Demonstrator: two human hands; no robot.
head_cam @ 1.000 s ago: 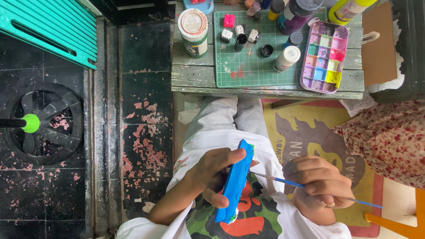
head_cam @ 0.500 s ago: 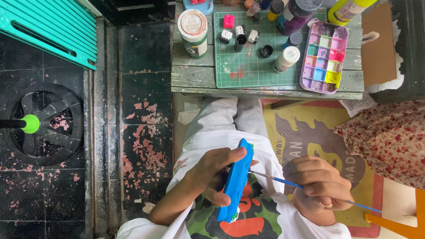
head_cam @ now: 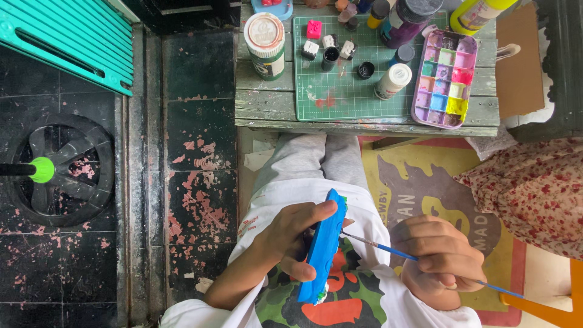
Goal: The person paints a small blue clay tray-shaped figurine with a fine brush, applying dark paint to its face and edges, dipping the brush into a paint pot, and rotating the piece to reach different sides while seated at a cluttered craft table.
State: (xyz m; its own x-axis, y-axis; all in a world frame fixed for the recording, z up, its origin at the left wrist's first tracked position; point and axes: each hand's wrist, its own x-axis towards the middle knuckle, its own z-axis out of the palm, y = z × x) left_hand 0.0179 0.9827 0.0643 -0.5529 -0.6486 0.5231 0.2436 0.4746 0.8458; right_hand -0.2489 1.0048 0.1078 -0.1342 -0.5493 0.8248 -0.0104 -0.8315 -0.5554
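Two hands busy, left hand (head_cam: 291, 234) fingers clamped on blue piece (head_cam: 323, 246) edge, right hand (head_cam: 440, 258) fingers pinching paintbrush (head_cam: 388, 249), tip touching the piece's right edge, open lap space between the fingers.

Soft, even daylight fills the view — bright and shadowless on the desk (head_cam: 364, 118), with faint glare on the dark floor tiles (head_cam: 194, 79) and no hard shadows — the centre sharp, while the bottom corners look slightly soft and perhaps a little stretched by the wide lens.

left hand (head_cam: 297, 234) gripping, right hand (head_cam: 440, 255) pinching
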